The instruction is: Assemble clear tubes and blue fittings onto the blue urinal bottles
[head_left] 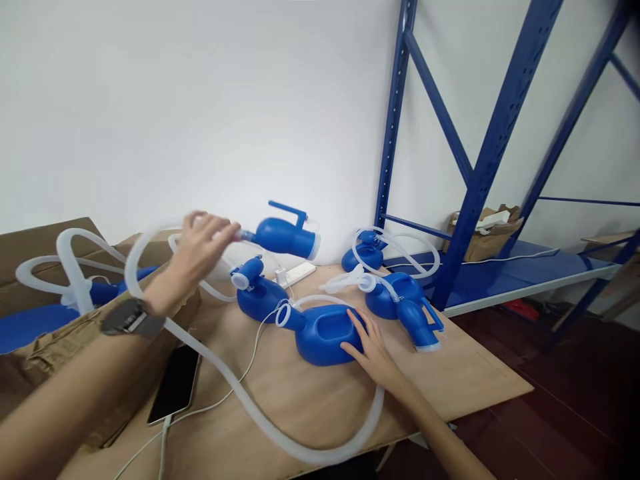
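Observation:
My left hand (203, 243) is raised over the table, closed around the end of a translucent hose (270, 433). Just beyond its fingers, a blue funnel-shaped receiver (285, 237) with a handle and a white rim hangs in the air at that hose end. My right hand (373, 350) grips the right end of a blue plastic urinal bottle (320, 340) lying on the table, thumb and fingers apart across it. The bottle's white-ringed neck points left. The hose loops from my left wrist down past the table's front edge and up beside my right wrist.
Other blue bottles (260, 300) with hoses stand behind and to the right. A cardboard box (125, 347) of more lies left, beside a phone (176, 385) on a charging cable. A white power strip (300, 273) lies at the back. Blue shelving (500, 280) rises at the right.

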Tool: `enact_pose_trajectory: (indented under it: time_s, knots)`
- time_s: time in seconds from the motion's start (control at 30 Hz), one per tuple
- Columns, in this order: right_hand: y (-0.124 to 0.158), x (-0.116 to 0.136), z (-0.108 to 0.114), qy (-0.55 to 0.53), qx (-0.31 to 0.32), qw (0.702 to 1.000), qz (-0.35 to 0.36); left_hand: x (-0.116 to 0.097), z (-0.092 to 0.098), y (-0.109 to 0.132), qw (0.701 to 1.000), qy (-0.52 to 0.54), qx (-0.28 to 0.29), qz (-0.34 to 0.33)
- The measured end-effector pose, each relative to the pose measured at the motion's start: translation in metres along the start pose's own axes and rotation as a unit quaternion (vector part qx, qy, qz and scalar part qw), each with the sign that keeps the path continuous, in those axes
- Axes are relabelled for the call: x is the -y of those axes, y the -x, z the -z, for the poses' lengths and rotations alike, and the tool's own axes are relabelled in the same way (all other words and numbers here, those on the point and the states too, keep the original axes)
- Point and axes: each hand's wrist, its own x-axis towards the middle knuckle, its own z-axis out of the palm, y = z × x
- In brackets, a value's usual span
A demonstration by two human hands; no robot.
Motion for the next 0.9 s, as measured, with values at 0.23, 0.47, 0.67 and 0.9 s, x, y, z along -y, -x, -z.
enact_pose_trajectory:
  time_s: [0.23,0.47,0.67,0.9]
  knots:
    - [-0.021,0.024,-0.002,-0.004,-0.011,1.000,-0.006,-0.059,-0.070,0.083,0.981,0.090,0.166,0.043]
    - [-0.026,0.026,-0.011,0.014,-0.037,0.999,0.031,-0.060,-0.122,0.109,0.963,0.111,0.228,0.094]
    - [-0.027,0.024,-0.014,0.010,-0.052,0.998,0.037,-0.090,-0.136,0.116,0.954,0.143,0.245,0.101]
    - [-0.024,0.020,-0.015,0.011,-0.073,0.996,0.058,-0.139,-0.130,0.114,0.914,0.271,0.296,0.060]
